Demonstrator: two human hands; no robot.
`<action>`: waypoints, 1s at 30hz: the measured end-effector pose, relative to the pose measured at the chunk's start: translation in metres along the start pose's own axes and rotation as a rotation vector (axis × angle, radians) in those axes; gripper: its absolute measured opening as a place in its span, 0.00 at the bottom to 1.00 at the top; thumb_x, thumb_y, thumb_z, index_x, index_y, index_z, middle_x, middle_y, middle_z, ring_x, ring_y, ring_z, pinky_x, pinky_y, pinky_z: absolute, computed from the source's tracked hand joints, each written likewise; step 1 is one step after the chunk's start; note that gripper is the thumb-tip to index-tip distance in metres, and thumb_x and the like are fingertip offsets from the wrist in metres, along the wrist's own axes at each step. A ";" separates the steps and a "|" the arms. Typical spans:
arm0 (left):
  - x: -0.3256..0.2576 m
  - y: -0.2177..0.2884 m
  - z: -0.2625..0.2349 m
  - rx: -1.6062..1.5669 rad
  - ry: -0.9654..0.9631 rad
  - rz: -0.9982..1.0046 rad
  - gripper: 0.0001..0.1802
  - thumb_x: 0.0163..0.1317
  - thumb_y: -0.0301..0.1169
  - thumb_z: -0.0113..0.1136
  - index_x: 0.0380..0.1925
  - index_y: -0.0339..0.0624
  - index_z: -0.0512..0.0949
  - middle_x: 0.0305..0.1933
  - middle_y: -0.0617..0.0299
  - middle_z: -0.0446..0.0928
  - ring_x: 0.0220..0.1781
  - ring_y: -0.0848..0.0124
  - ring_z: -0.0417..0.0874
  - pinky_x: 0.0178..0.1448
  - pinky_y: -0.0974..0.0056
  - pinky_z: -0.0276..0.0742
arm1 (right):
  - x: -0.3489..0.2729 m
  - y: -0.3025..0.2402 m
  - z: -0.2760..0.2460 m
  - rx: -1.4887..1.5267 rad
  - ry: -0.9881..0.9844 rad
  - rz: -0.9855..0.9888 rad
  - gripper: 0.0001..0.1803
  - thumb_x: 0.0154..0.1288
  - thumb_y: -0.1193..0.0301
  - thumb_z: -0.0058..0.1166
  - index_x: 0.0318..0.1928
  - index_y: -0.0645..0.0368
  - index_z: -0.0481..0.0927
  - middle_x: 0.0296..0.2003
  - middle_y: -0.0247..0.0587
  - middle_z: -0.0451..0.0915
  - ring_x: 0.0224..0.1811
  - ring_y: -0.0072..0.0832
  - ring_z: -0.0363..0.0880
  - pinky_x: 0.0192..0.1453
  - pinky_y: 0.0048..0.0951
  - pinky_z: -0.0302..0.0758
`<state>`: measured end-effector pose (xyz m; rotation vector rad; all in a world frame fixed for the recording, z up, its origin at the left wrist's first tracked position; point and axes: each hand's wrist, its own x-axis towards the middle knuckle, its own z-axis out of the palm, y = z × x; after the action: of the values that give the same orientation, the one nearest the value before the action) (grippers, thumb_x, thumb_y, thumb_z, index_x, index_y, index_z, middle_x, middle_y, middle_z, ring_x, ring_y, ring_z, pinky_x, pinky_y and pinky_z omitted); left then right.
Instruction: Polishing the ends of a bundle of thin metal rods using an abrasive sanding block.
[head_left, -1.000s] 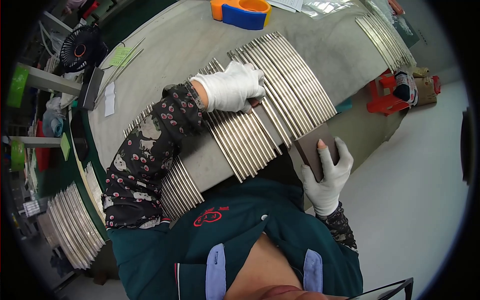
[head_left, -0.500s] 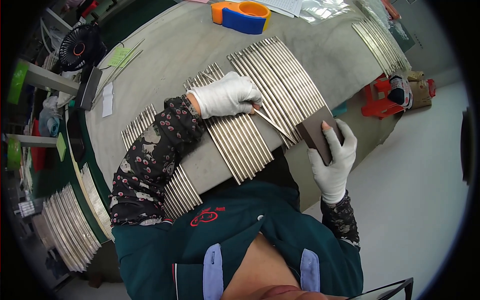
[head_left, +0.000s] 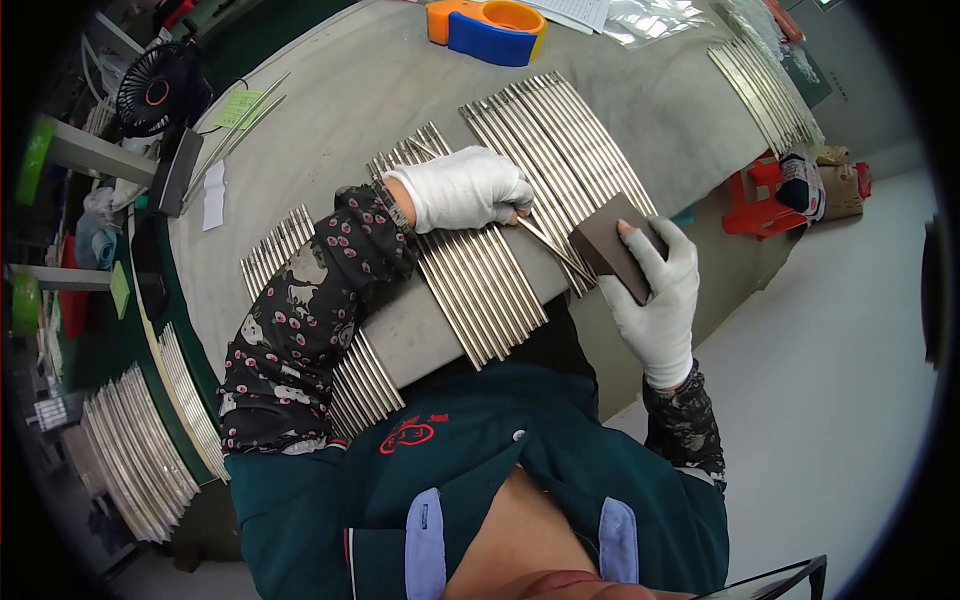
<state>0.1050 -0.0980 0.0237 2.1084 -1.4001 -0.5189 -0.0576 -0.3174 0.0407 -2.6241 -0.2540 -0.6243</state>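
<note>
Working surface: grey table (head_left: 330, 110), laid with rows of long thin metal rods side by side
Far left: stacked bundles of rods (head_left: 140, 450) below the table's left end; a small black fan (head_left: 155, 90) at its upper corner
Left hand (head_left: 465, 188): white glove, palm down on the middle row of rods (head_left: 480, 270), fingers curled closed, pinching one end of a single rod
Held rod (head_left: 545, 240): lifted out of its row, long axis slanting down and to the right from the left fingers toward the block
Key relation: the rod's free end touches or sits just under the block's left edge, so both hands meet on it; left hand holds it, right is nearer the free end
Right hand (head_left: 655, 290): white glove, fingers wrapped shut around a dark abrasive block (head_left: 610, 245), at the table's near edge
Upper middle: orange and blue tape dispenser (head_left: 487, 28)
Far right: another row of rods (head_left: 765, 90); a red stool (head_left: 762, 205) on the floor
Containers: none to be seen
</note>
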 end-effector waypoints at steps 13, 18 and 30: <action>-0.002 -0.005 0.005 -0.030 0.056 0.075 0.09 0.53 0.25 0.64 0.35 0.38 0.79 0.33 0.51 0.78 0.38 0.54 0.80 0.44 0.57 0.76 | 0.005 -0.027 0.009 0.033 -0.191 -0.305 0.27 0.44 0.66 0.66 0.50 0.51 0.79 0.50 0.52 0.70 0.49 0.45 0.69 0.50 0.43 0.68; -0.001 -0.004 0.004 -0.044 0.052 0.087 0.08 0.53 0.25 0.64 0.35 0.38 0.79 0.32 0.51 0.79 0.38 0.54 0.81 0.44 0.57 0.76 | 0.019 0.003 0.011 -0.253 0.012 -0.089 0.30 0.42 0.63 0.68 0.51 0.48 0.78 0.52 0.52 0.68 0.52 0.46 0.69 0.54 0.43 0.68; -0.002 0.000 0.002 -0.037 -0.005 0.002 0.08 0.55 0.26 0.62 0.35 0.37 0.79 0.33 0.50 0.79 0.38 0.53 0.81 0.44 0.57 0.76 | 0.018 -0.004 0.012 -0.079 -0.096 -0.206 0.28 0.42 0.66 0.68 0.50 0.51 0.79 0.51 0.53 0.69 0.48 0.47 0.70 0.52 0.43 0.69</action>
<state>0.1035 -0.0966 0.0223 2.0779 -1.3852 -0.5457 -0.0377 -0.3071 0.0408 -2.7293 -0.5459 -0.5855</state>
